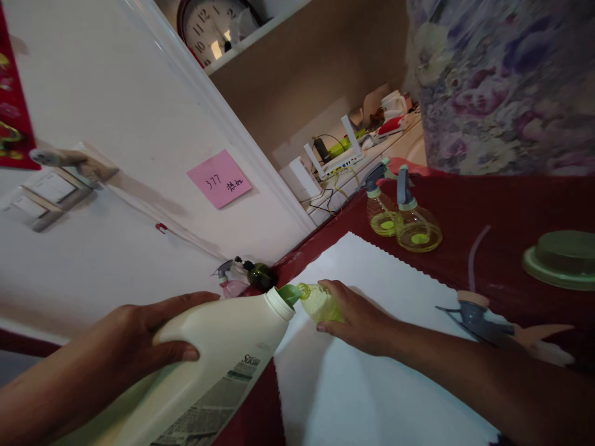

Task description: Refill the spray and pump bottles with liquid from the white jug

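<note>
A large cream-coloured jug with a printed label lies tilted in the grip of my left hand. Its green pour spout is at the mouth of a small clear yellow-green bottle. My right hand wraps around that bottle, which leans with its neck toward the spout. Whether liquid is flowing I cannot make out. Right of my right forearm, a grey spray head with its dip tube pointing up sits at the white mat's edge.
Beneath my hands is a white mat on a dark red tabletop. Two spray bottles with yellow liquid stand behind it. A green lid lies at right. A dark green bottle stands by the wall; a router is farther back.
</note>
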Demonstrator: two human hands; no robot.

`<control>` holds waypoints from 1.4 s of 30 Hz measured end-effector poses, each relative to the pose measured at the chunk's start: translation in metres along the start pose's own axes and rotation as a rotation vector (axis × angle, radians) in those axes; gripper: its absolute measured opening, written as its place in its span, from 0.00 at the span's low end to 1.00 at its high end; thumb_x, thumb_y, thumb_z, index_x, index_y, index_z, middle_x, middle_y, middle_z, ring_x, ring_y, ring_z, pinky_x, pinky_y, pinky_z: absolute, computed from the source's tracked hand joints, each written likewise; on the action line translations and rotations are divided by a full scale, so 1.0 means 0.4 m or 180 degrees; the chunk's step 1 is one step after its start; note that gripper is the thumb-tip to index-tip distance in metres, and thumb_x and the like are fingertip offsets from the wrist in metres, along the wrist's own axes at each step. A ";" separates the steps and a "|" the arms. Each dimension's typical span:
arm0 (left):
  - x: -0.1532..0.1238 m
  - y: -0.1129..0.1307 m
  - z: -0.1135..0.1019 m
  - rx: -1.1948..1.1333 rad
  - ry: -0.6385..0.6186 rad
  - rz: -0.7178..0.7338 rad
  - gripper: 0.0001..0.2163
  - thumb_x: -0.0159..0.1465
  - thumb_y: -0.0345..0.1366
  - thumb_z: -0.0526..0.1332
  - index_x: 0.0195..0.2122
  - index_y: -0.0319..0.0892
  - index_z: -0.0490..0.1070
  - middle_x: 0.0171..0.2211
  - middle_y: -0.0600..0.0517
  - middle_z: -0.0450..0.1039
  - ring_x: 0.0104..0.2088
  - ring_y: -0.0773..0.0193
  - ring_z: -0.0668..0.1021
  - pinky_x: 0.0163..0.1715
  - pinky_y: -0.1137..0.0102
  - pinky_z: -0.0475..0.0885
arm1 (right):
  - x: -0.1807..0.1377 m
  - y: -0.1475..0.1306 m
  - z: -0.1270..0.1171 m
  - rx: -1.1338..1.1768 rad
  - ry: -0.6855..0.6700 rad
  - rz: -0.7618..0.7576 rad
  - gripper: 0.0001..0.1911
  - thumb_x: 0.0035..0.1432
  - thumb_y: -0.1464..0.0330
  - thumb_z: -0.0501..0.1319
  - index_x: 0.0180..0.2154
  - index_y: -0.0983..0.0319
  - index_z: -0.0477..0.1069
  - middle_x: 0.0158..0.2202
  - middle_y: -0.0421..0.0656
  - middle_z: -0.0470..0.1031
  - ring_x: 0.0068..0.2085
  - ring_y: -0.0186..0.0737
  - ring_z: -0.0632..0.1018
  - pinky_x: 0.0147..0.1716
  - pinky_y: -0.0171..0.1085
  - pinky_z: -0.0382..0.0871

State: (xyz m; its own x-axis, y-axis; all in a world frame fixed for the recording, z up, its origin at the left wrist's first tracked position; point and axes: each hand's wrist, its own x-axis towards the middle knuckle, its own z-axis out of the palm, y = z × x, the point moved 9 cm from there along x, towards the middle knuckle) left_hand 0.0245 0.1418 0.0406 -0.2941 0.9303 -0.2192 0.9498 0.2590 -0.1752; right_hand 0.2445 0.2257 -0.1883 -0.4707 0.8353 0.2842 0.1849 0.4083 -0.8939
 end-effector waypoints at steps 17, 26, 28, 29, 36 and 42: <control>-0.013 0.021 -0.008 -0.0064 0.0140 0.0005 0.35 0.55 0.55 0.63 0.64 0.51 0.68 0.45 0.57 0.84 0.39 0.54 0.83 0.40 0.71 0.74 | -0.002 -0.001 0.001 -0.0018 -0.0052 0.0045 0.38 0.55 0.65 0.67 0.65 0.62 0.57 0.63 0.55 0.68 0.61 0.57 0.70 0.59 0.54 0.64; 0.002 -0.001 -0.003 0.0019 0.0110 0.0039 0.37 0.54 0.58 0.63 0.65 0.53 0.67 0.44 0.56 0.84 0.38 0.54 0.83 0.39 0.71 0.74 | -0.003 0.003 0.004 -0.0024 -0.0045 0.0027 0.39 0.55 0.65 0.66 0.65 0.61 0.57 0.63 0.55 0.68 0.61 0.58 0.70 0.59 0.55 0.63; 0.001 0.000 -0.002 0.0030 0.0099 0.0012 0.37 0.54 0.58 0.63 0.65 0.52 0.66 0.43 0.56 0.84 0.37 0.54 0.83 0.39 0.71 0.74 | -0.003 0.004 0.004 -0.0026 -0.0042 0.0029 0.39 0.55 0.65 0.66 0.66 0.63 0.57 0.63 0.56 0.67 0.61 0.58 0.70 0.59 0.54 0.64; 0.000 0.003 -0.002 0.0011 0.0093 0.0000 0.37 0.55 0.57 0.63 0.65 0.52 0.66 0.43 0.56 0.84 0.36 0.54 0.83 0.38 0.71 0.74 | -0.002 0.004 0.004 -0.0025 -0.0036 0.0029 0.39 0.55 0.65 0.66 0.66 0.64 0.57 0.63 0.56 0.67 0.61 0.58 0.70 0.59 0.54 0.64; -0.015 0.024 -0.007 -0.0081 0.0154 0.0027 0.36 0.54 0.56 0.63 0.64 0.50 0.67 0.42 0.57 0.84 0.37 0.54 0.83 0.39 0.71 0.74 | -0.001 0.002 0.000 -0.0026 -0.0014 0.0037 0.38 0.55 0.65 0.67 0.66 0.59 0.58 0.63 0.53 0.68 0.60 0.57 0.71 0.58 0.53 0.65; -0.009 0.019 -0.004 0.0006 0.0038 0.0041 0.36 0.55 0.57 0.63 0.65 0.51 0.67 0.45 0.56 0.84 0.37 0.55 0.83 0.39 0.73 0.74 | -0.003 0.000 -0.004 -0.0065 0.0038 0.0003 0.38 0.55 0.65 0.67 0.65 0.59 0.59 0.62 0.54 0.69 0.60 0.58 0.72 0.57 0.53 0.66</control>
State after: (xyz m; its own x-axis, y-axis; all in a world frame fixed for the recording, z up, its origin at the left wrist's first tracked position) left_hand 0.0330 0.1409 0.0416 -0.2805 0.9366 -0.2099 0.9534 0.2464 -0.1742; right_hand 0.2464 0.2252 -0.1881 -0.4603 0.8399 0.2876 0.2028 0.4148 -0.8870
